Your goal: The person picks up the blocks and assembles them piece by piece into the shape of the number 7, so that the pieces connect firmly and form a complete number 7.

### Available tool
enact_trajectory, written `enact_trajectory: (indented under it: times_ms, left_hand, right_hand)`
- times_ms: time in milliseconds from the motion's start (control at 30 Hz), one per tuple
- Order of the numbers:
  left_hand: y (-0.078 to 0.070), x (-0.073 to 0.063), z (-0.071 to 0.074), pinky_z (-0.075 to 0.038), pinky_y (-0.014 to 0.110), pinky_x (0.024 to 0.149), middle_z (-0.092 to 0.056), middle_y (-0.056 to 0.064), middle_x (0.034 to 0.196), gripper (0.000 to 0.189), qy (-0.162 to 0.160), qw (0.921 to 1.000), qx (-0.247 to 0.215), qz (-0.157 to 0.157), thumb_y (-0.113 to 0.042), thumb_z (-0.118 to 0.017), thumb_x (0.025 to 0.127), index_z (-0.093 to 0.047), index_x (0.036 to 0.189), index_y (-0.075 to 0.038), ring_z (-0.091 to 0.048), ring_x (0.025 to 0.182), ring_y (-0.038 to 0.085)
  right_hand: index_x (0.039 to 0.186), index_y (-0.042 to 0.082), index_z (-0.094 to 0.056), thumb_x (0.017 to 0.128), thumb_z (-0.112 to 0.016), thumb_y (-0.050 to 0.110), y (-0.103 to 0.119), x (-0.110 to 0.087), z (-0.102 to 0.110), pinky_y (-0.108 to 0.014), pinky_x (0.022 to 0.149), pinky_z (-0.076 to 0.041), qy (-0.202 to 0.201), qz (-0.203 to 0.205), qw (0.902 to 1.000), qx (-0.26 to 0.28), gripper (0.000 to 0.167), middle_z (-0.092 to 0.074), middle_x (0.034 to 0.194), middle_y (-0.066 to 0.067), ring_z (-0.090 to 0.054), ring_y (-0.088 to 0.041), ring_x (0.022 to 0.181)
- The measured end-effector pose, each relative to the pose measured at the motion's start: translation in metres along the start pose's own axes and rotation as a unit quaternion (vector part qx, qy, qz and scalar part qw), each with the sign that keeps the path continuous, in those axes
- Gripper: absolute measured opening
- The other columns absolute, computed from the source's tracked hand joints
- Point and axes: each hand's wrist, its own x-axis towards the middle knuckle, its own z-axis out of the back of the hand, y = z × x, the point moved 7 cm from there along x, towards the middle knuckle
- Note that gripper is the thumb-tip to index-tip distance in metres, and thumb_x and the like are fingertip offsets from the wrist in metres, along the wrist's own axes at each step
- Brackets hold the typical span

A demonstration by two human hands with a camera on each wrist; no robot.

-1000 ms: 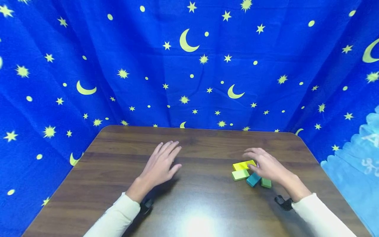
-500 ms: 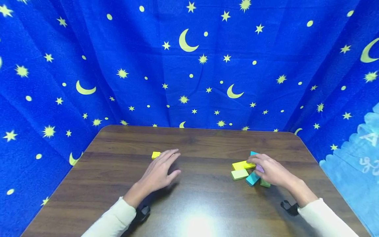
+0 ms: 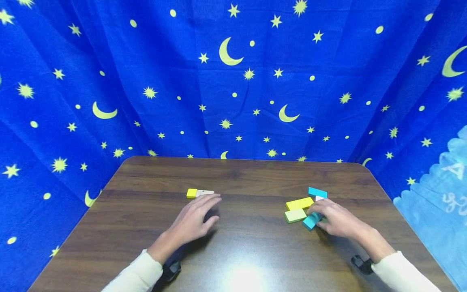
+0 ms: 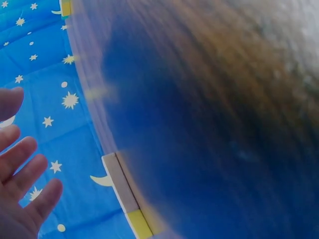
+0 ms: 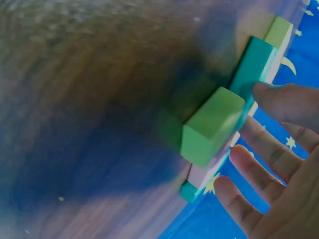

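Note:
My left hand [image 3: 195, 217] hovers over the left half of the table with loose, spread fingers and nothing held. Just beyond its fingertips lie a yellow block [image 3: 191, 193] and a pale block [image 3: 205, 193], end to end. On the right, my right hand [image 3: 337, 219] reaches down at a cluster of blocks, thumb and fingers apart around a teal block [image 3: 311, 222]. A green block [image 5: 212, 127] shows in the right wrist view and is covered by the hand in the head view. Beside them sit a long yellow block [image 3: 299, 204], a light green block [image 3: 294, 215] and a blue block [image 3: 317, 192].
A pinkish block [image 3: 319, 198] peeks out between the blue block and the right hand. The brown wooden table [image 3: 248, 231] ends at a blue star-and-moon cloth [image 3: 233, 101] behind and at the sides.
My left hand has drawn back toward the body, uncovering the yellow and pale blocks. My right hand has also come nearer the body, uncovering the blue block and covering the green one.

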Motion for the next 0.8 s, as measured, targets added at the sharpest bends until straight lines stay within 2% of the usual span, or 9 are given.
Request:
enact_trajectory:
  times_ms: [300, 533, 800]
  left_hand:
    - [-0.002, 0.003, 0.001, -0.05, 0.047, 0.106, -0.064, 0.01, 0.135, 0.054, -0.003, 1.0, -0.003, -0.008, -0.024, -0.08, 0.081, -0.063, 0.13, -0.009, -0.061, 0.125, 0.029]
    - [0.001, 0.001, -0.006, -0.047, 0.052, 0.107, -0.064, 0.012, 0.134, 0.056, 0.009, 0.9999, -0.01, 0.002, -0.024, -0.081, 0.08, -0.063, 0.13, -0.008, -0.06, 0.125, 0.033]
    - [-0.001, 0.0, -0.015, -0.047, 0.051, 0.108, -0.062, 0.014, 0.137, 0.056, 0.043, 0.9986, -0.028, 0.015, -0.025, -0.078, 0.083, -0.061, 0.132, -0.004, -0.059, 0.127, 0.034]
  right_hand:
    - [0.096, 0.015, -0.071, 0.065, -0.084, 0.002, 0.006, -0.001, -0.002, -0.048, 0.088, -0.055, -0.051, 0.053, 0.9969, -0.029, 0.036, -0.07, 0.098, 0.003, -0.063, -0.022, 0.101]
    - [0.097, 0.015, -0.07, 0.067, -0.083, 0.002, 0.006, 0.0, -0.005, -0.045, 0.086, -0.056, -0.051, 0.045, 0.9972, -0.031, 0.036, -0.07, 0.1, 0.002, -0.063, -0.021, 0.101]
    - [0.095, 0.014, -0.069, 0.064, -0.082, -0.003, 0.006, -0.002, -0.008, -0.043, 0.083, -0.056, -0.065, 0.052, 0.9957, -0.039, 0.038, -0.069, 0.098, 0.001, -0.063, -0.02, 0.098]
